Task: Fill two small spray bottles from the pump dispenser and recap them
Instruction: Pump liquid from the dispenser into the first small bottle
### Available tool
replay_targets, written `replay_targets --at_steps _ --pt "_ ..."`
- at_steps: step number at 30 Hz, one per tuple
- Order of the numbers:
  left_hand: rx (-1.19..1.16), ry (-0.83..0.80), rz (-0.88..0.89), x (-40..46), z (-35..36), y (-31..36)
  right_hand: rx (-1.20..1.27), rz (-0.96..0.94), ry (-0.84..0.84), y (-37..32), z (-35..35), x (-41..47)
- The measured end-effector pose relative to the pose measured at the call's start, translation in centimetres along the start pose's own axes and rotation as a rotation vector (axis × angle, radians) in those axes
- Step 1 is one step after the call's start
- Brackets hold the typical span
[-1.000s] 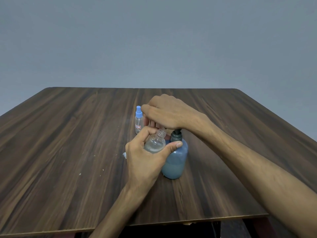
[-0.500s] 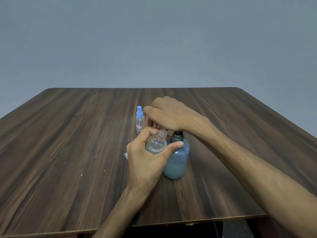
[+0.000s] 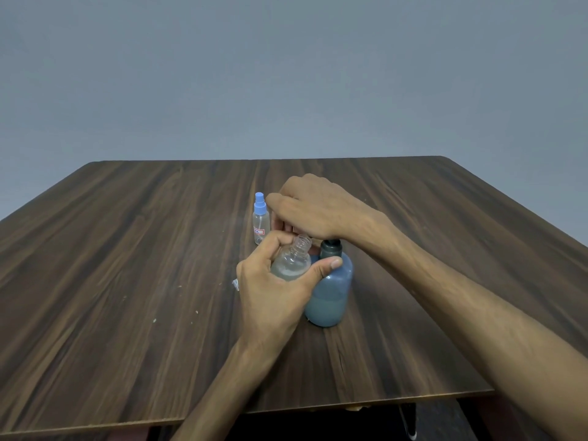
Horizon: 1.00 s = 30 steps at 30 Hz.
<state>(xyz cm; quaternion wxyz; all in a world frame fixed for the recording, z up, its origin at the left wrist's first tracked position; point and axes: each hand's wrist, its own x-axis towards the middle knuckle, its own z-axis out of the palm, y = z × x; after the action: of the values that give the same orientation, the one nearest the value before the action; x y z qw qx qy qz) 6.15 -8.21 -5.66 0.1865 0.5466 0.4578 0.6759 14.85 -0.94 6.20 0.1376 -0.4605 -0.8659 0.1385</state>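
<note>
Filling at the pump

Gripping uncapped spray bottle [image 3: 291, 261] in left hand [image 3: 273, 294], beside blue pump dispenser [image 3: 331, 288] on table [image 3: 127, 281]. Pressing pump top with right hand [image 3: 315, 208], fingers curled. Farther: capped bottle [image 3: 261, 219], red label unreadable.

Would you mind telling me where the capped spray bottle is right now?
In the head view, the capped bottle stands upright mid-table, just left of the right hand and beyond the left hand.
</note>
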Motion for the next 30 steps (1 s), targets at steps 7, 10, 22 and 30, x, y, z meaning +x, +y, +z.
replay_targets --at_steps 7,10,22,30 --pt "0.009 0.005 -0.004 0.03 0.12 -0.04 0.021 -0.012 0.021 0.28 -0.09 0.28" --pt "0.017 0.011 -0.011 0.08 0.09 -0.16 0.014 0.006 0.014 0.43 0.5 0.36" --pt "0.006 0.004 -0.021 0.0 0.0 0.3 0.044 0.002 0.023 0.39 0.23 0.29" --pt "-0.003 0.002 -0.01 -0.06 0.05 0.13 0.048 -0.008 0.048 0.42 -0.03 0.33"
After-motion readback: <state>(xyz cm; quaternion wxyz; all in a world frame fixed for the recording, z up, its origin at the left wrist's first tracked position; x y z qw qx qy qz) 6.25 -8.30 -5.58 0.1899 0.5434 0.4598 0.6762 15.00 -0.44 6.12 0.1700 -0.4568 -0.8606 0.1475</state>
